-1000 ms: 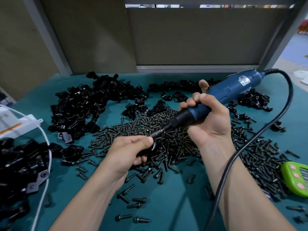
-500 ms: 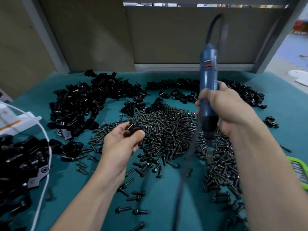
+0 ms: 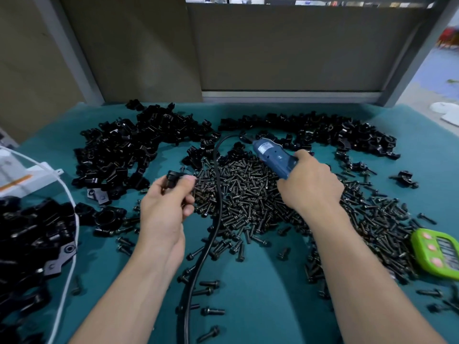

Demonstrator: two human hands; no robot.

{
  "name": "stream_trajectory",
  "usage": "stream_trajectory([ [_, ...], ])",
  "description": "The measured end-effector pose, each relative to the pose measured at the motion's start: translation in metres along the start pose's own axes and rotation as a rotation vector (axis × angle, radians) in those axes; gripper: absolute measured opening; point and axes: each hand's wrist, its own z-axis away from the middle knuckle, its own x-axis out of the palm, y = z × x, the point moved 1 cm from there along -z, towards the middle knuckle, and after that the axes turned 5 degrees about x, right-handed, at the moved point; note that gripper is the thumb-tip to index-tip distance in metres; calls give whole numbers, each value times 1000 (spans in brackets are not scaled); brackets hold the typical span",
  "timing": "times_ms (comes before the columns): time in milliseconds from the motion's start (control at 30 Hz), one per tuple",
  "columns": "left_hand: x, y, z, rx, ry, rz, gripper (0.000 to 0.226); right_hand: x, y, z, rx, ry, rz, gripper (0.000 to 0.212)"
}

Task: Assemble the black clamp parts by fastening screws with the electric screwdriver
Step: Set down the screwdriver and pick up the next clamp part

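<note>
The clamp, blurred and half hidden, sat pinched between the left hand's thumb and curled fingertips, just left of centre. The screwdriver's bit end was hidden inside the right hand, fingers wrapped round it, knuckles up over the screws

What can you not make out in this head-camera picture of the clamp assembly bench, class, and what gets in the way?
Head view only:
1. The tip of the electric screwdriver: hidden behind the right hand.
2. The clamp part pinched in the left hand: fingers cover most of it, and it is blurred.
3. The green device: cut by the right edge; its display is unreadable.
</note>
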Motion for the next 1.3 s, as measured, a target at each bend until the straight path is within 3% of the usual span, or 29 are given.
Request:
stream_trajectory([
  [100, 6, -1, 5, -26, -77, 3, 32, -1, -7, 13, -81, 86, 61, 47],
  [200, 8, 0, 8, -56, -107, 0, 34, -8, -12, 31, -273, 142, -109, 38],
  [400, 13, 1, 9, -86, -132, 5, 19, 6, -5, 69, -576, -148, 22, 11],
  [633, 12, 3, 12, -57, -169, 17, 6, 5, -6, 72, -542, -198, 46, 13],
  [833, 18, 3, 16, -39, -237, -1, 11, 2, -11, 82, -539, -107, 163, 11],
  [1100, 16, -3, 14, 50, -287, -107, 15, 6, -15, 91, -520, -181, 174, 13],
  [1300, 14, -1, 13, 250, -313, -248, 51, 0, -18, 99, -603, -150, 289, 18],
])
